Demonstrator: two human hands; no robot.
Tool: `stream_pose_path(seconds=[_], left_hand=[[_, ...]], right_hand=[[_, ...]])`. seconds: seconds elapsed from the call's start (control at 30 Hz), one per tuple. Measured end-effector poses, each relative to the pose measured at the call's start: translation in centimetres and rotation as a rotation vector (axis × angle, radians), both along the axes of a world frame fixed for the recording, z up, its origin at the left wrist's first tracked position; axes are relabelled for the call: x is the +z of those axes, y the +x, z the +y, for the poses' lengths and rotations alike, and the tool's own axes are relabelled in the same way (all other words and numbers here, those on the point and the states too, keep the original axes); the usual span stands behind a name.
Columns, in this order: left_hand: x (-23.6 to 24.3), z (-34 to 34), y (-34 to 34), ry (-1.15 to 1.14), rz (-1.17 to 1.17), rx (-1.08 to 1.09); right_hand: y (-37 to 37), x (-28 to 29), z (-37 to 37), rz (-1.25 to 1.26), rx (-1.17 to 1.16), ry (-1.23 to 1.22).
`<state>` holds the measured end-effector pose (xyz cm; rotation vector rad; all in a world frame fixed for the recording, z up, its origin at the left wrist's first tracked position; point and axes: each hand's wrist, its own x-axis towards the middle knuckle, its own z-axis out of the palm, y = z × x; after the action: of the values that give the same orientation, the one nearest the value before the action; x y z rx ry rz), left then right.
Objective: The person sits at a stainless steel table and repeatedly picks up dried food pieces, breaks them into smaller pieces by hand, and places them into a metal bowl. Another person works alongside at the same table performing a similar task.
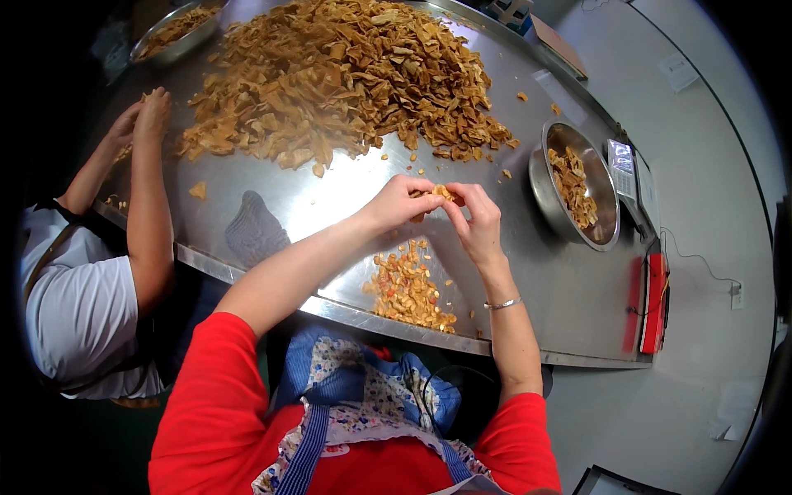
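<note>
Above the near part of the steel table (536, 305), both hands meet at a small golden-brown dried piece (445, 194). My left hand (398, 202) pinches one side of it between thumb and fingers. The thumb and fingertips of my right hand (478, 221) are closed on the other side. Just below my hands lies a small heap of yellow-orange bits (406, 289), close to the table's front edge. Beyond them spreads a large pile of curled, dried brown pieces (355, 78), whose exact kind I cannot tell.
To the right stands a steel bowl (606, 202) part-filled with the dried pieces, beside a scale (624, 169). A red box-like object (654, 304) sits at the table's right end. At left, a co-worker's hands (147, 117) work near another bowl (177, 37).
</note>
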<state>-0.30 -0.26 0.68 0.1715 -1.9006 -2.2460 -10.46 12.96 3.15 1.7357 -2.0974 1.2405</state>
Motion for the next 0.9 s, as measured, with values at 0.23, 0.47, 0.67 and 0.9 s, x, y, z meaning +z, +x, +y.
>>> stream_pose_path(seconds=[0.23, 0.47, 0.67, 0.9], left_hand=[[-0.8, 0.8, -0.2, -0.179, 0.057, 0.145], [-0.3, 0.9, -0.1, -0.183, -0.099, 0.031], [-0.2, 0.5, -0.4, -0.132, -0.218, 0.048], [-2.5, -0.5, -1.0, -0.045, -0.215, 0.195]], right_hand=[[-0.2, -1.7, 0.1, 0.066, -0.081, 0.063], [-0.6, -1.9, 0.1, -0.060, -0.102, 0.060], [-2.7, -3.0, 0.9, -0.442, -0.280, 0.106], [-2.0, -0.6, 1.9, -0.640, 0.294, 0.703]])
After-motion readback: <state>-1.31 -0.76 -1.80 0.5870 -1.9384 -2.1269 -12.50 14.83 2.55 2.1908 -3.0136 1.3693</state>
